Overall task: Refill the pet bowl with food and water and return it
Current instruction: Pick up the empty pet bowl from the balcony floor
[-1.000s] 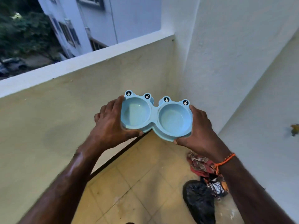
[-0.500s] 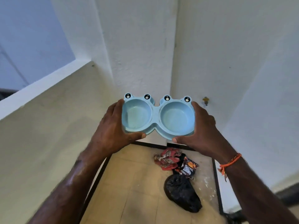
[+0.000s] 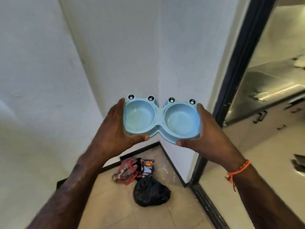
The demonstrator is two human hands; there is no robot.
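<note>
left hand (image 3: 113, 129) fingers clamped on pet bowl (image 3: 160, 120) | right hand (image 3: 209, 134) fingers likewise

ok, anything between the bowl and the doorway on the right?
Nothing visible. Both hands, left hand and right hand, grip the empty double pet bowl in mid-air. The black bag and wrappers lie on the floor below, left of the door frame.

One double pet bowl (image 3: 160, 120), two wells; two hands; one black bag (image 3: 151, 193); one orange wristband (image 3: 239, 170).
</note>
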